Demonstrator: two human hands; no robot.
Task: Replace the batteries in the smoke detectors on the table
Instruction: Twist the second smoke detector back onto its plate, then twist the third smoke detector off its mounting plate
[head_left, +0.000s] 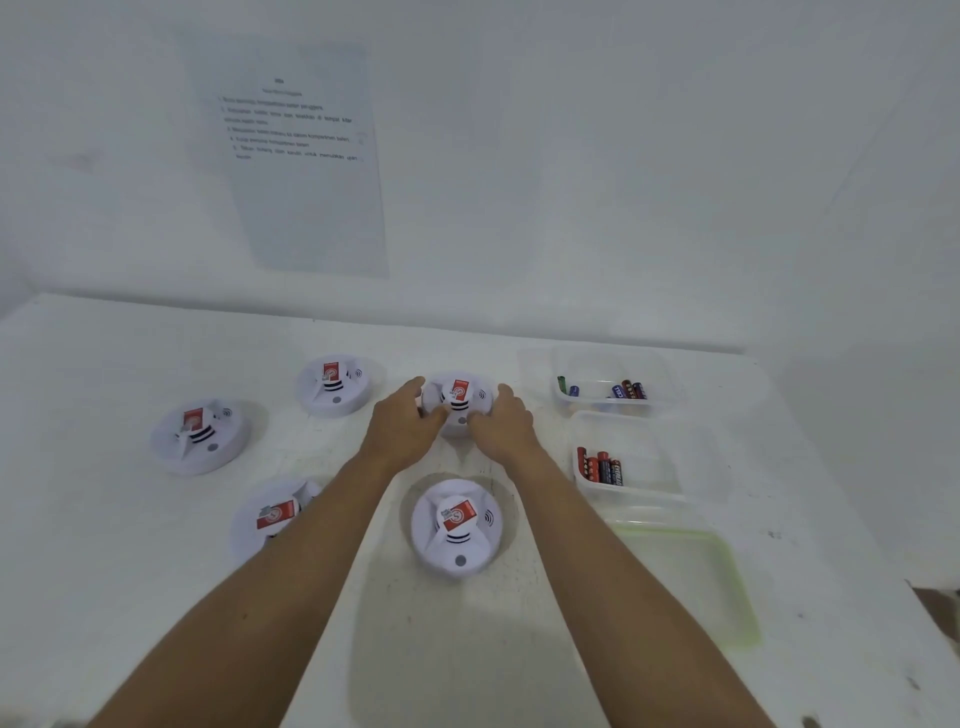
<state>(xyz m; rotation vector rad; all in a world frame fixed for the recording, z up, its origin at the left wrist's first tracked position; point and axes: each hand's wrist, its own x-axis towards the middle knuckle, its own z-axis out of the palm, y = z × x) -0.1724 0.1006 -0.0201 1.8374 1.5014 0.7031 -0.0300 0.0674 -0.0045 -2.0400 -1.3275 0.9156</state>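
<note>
A round white plastic smoke detector (458, 401) on the counter (130, 561) is gripped by fingers (413, 389) of left hand (402, 425) and right hand (503, 422).

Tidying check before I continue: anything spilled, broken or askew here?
Nothing is spilled or broken. The near-left detector lies turned, its red label slanted more than the rest. Left hand and right hand grip the far-middle detector.
</note>
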